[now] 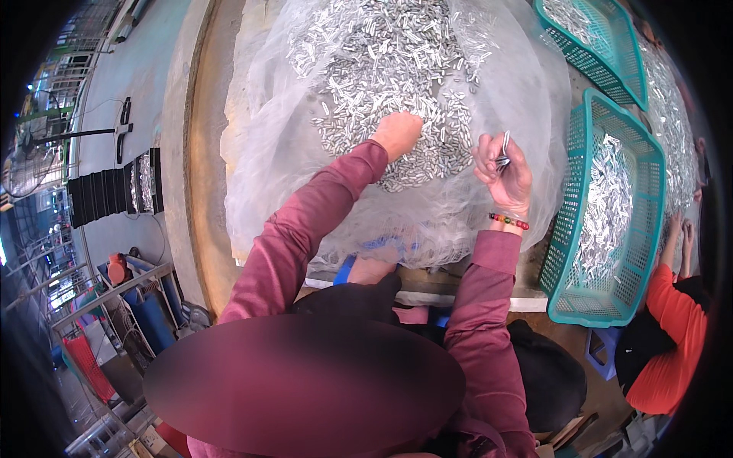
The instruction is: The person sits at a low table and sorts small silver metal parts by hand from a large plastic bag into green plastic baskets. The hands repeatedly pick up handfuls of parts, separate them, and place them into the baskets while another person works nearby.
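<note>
Pins (397, 69): I see a silver heap on clear plastic sheet (259, 153), under and beyond both hands.
Left hand (397, 133): curled, knuckles down in heap; grasp hidden.
Right hand (504, 172): closed on a small bundle (504, 156).
Tip: I'd gather few, keep ends aligned.
Basket (611, 305): just right of right hand.

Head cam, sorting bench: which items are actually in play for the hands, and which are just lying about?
In play:
- left hand, pressed into the pile of small metal pieces
- right hand, holding a few metal pieces
- clear plastic sheet under the pile

Lying about:
- near teal basket, part full of pieces
- far teal basket
- standing fan
- co-worker's orange sleeve
</note>
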The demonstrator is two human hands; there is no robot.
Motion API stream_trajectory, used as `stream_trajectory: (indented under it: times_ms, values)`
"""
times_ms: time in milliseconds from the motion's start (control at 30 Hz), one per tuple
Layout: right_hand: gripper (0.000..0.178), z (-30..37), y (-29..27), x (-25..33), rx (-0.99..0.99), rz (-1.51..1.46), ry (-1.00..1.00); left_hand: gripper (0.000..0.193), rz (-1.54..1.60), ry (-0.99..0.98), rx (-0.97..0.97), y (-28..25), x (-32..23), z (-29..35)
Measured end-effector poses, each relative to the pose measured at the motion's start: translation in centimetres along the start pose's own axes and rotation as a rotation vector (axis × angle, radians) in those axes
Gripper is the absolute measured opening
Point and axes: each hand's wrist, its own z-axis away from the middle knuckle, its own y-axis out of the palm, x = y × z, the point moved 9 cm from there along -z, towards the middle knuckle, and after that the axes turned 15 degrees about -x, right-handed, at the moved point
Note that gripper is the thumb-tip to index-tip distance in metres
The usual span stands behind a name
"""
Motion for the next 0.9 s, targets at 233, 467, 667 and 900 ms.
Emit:
stream_trajectory:
  times_ms: [233,467,667,900]
  values:
    - [0.032,0.4,0.8,2.8,0.077,-0.060,-0.226,0.015,0.960,-0.423,0.207,-1.8,5.0,3.5]
    - [0.036,-1.8,-0.9,-0.9,-0.294,0.164,-0.002,0.008,2.317,-0.596,0.142,-4.4,3.9,5.2]
    - [0.033,-3.5,-4.7,-4.0,-0.623,0.453,0.046,0.028,2.094,-0.437,0.133,-6.3,3.4,3.6]
    - [0.033,-5.1,-8.0,-4.2,-0.748,1.507,-0.171,0.015,0.540,0.264,-0.085,-4.2,0.4,4.2]
